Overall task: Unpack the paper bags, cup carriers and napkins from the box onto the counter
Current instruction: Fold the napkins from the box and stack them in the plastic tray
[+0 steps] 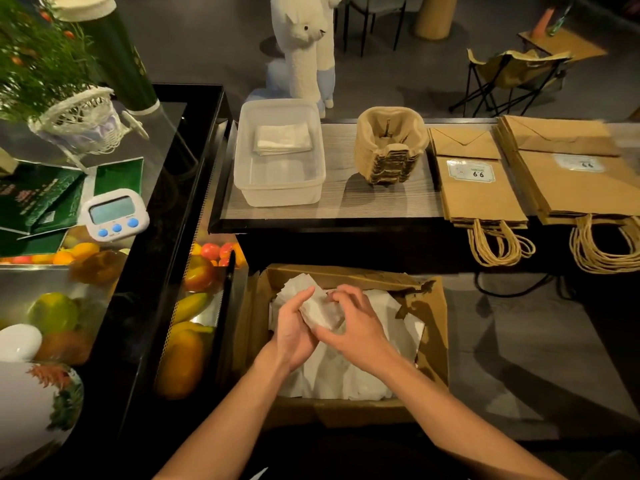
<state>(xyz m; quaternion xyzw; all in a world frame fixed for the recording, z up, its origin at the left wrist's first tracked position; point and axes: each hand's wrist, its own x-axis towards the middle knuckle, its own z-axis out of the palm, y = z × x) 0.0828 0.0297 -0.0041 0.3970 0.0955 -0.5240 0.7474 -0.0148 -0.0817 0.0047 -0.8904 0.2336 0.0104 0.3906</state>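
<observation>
An open cardboard box (431,344) sits low in front of me with loose white napkins (332,375) inside. Both hands are over it: my left hand (294,327) and my right hand (353,320) together hold a bunch of napkins (320,311) between them, fingers curled round it. On the counter beyond lie a clear plastic tub (280,188) with a few folded napkins (282,138), a stack of pulp cup carriers (389,147), and two piles of brown paper bags (478,188) (575,178) with twine handles hanging over the edge.
To the left, a black display case (156,237) holds fruit behind glass, with a white timer (114,214), green leaflets and a plant basket on top. A plush alpaca (304,46), chairs and a small table stand on the floor beyond the counter.
</observation>
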